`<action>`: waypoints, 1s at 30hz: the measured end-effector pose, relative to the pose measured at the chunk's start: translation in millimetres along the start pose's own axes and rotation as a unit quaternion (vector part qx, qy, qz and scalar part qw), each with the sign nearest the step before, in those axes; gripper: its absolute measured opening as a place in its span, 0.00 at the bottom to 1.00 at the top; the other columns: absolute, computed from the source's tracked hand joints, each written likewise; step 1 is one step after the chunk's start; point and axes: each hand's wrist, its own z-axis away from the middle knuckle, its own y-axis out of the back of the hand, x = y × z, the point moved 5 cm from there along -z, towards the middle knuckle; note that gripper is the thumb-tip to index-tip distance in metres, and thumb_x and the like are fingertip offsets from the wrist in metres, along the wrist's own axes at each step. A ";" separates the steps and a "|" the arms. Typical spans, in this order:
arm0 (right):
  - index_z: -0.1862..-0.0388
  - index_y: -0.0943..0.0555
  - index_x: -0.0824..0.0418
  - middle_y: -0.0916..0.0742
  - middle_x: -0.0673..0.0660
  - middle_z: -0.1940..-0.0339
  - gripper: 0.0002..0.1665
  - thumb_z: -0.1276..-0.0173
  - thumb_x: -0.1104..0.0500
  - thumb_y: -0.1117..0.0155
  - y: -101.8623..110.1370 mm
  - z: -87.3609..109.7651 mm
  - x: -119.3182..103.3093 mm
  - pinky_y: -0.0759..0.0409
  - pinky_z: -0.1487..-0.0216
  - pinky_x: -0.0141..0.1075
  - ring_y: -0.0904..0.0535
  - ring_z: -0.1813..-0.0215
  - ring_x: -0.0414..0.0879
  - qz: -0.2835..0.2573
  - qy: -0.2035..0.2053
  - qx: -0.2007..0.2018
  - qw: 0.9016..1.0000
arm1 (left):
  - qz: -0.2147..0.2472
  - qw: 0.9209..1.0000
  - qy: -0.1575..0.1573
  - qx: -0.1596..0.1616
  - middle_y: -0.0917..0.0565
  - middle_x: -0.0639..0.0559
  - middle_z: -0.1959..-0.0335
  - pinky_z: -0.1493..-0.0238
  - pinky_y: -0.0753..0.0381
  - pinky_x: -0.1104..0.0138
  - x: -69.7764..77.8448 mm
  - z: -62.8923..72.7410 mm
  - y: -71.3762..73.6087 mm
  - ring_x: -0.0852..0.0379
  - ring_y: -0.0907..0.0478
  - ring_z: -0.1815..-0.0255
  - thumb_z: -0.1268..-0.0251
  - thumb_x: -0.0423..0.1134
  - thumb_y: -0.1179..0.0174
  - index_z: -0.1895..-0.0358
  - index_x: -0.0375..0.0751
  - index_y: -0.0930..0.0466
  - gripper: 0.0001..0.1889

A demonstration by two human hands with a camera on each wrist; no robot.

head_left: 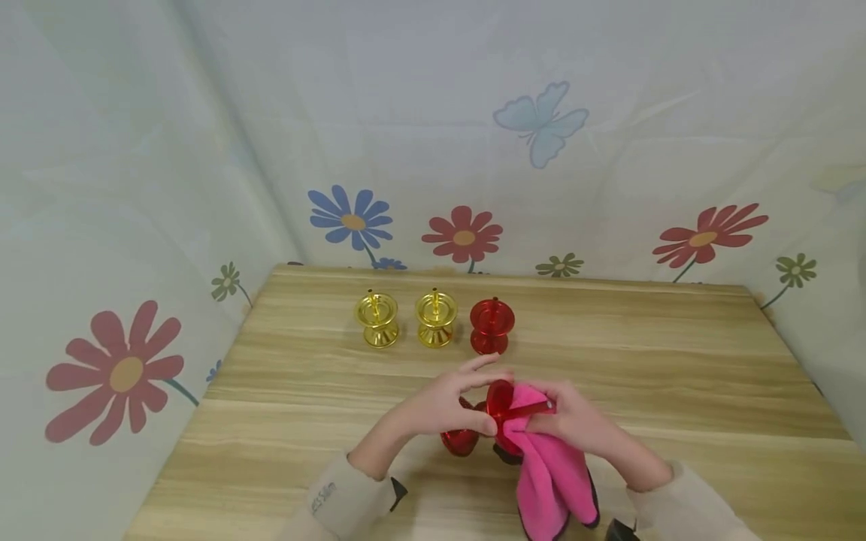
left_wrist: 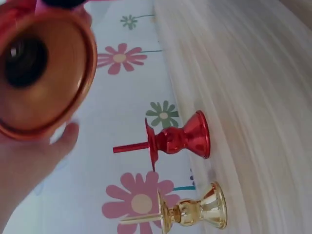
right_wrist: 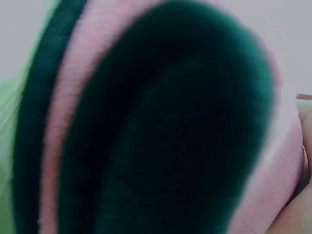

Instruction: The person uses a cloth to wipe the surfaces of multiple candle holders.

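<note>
Tipped on its side above the table, a red metal candle holder [head_left: 460, 443] is gripped by my left hand [head_left: 433, 406], its spike pointing right. The hollow underside of its base [left_wrist: 61, 83] faces the left wrist camera. My right hand [head_left: 582, 424] pinches a pink cloth [head_left: 551, 481] with dark edging against the holder's dish and spike. Below that hand the rest of the cloth hangs in folds. In the right wrist view the cloth [right_wrist: 180, 122], with its dark side showing, hides nearly everything.
Beyond the hands, two gold candle holders [head_left: 379, 330] and another red candle holder [head_left: 490, 342] stand upright in a row on the wooden table [head_left: 676, 361]. A white curtain [head_left: 406, 113] printed with flowers and a butterfly hangs behind the table and along its left side.
</note>
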 end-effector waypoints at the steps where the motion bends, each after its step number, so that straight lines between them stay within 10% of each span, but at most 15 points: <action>1: 0.55 0.23 0.66 0.17 0.62 0.59 0.16 0.44 0.64 0.39 1.4 -0.4 0.9 0.22 0.61 0.32 0.22 0.60 0.36 -0.003 -0.010 0.014 1.000 | -0.007 1.000 -0.004 0.028 0.43 0.58 0.33 0.44 0.32 0.51 -0.3 0.7 0.6 0.54 0.46 0.33 0.60 0.75 0.52 0.39 0.61 0.36 0.41; 4: 0.53 0.24 0.69 0.17 0.64 0.59 0.18 0.43 0.64 0.40 7.1 -1.6 3.9 0.22 0.62 0.31 0.22 0.61 0.36 -0.013 -0.048 0.061 0.997 | -0.081 0.981 -0.080 0.156 0.32 0.56 0.38 0.45 0.30 0.53 6.2 4.1 0.9 0.55 0.38 0.37 0.50 0.68 0.55 0.40 0.54 0.33 0.35; 8: 0.52 0.25 0.71 0.18 0.66 0.59 0.19 0.43 0.65 0.42 10.1 -2.9 6.6 0.22 0.64 0.31 0.21 0.64 0.37 -0.025 -0.081 0.083 0.993 | -0.226 0.905 -0.211 0.291 0.23 0.44 0.47 0.46 0.28 0.59 20.3 11.5 -6.4 0.49 0.28 0.44 0.35 0.56 0.64 0.46 0.33 0.28 0.31; 10: 0.52 0.26 0.71 0.18 0.67 0.59 0.19 0.43 0.65 0.42 9.8 -3.1 6.8 0.21 0.65 0.31 0.21 0.65 0.38 -0.030 -0.086 0.084 0.992 | -0.276 0.885 -0.226 0.298 0.25 0.43 0.45 0.45 0.28 0.60 23.2 11.9 -11.5 0.50 0.30 0.42 0.35 0.57 0.65 0.43 0.30 0.32 0.33; 18: 0.53 0.24 0.70 0.17 0.66 0.59 0.19 0.44 0.64 0.40 6.8 -2.3 2.8 0.22 0.63 0.31 0.21 0.63 0.37 -0.022 -0.079 0.072 0.994 | -0.306 0.896 -0.195 0.254 0.28 0.46 0.42 0.44 0.29 0.60 28.1 10.0 -13.3 0.53 0.35 0.38 0.64 0.60 0.34 0.39 0.36 0.38 0.48; 25: 0.55 0.22 0.67 0.16 0.61 0.62 0.19 0.47 0.62 0.35 6.6 -1.4 -4.0 0.23 0.64 0.31 0.22 0.64 0.36 0.025 -0.050 0.044 0.997 | -0.230 0.943 -0.155 0.182 0.29 0.49 0.41 0.42 0.31 0.64 28.6 12.3 -9.7 0.56 0.34 0.39 0.70 0.56 0.29 0.40 0.42 0.35 0.47; 30: 0.48 0.26 0.65 0.16 0.58 0.60 0.29 0.49 0.57 0.32 9.0 -2.2 -9.8 0.22 0.64 0.29 0.23 0.63 0.36 0.104 -0.019 0.050 0.993 | -0.188 0.961 -0.148 0.137 0.28 0.52 0.42 0.42 0.31 0.66 25.9 12.2 -12.1 0.58 0.34 0.39 0.69 0.54 0.29 0.40 0.43 0.35 0.46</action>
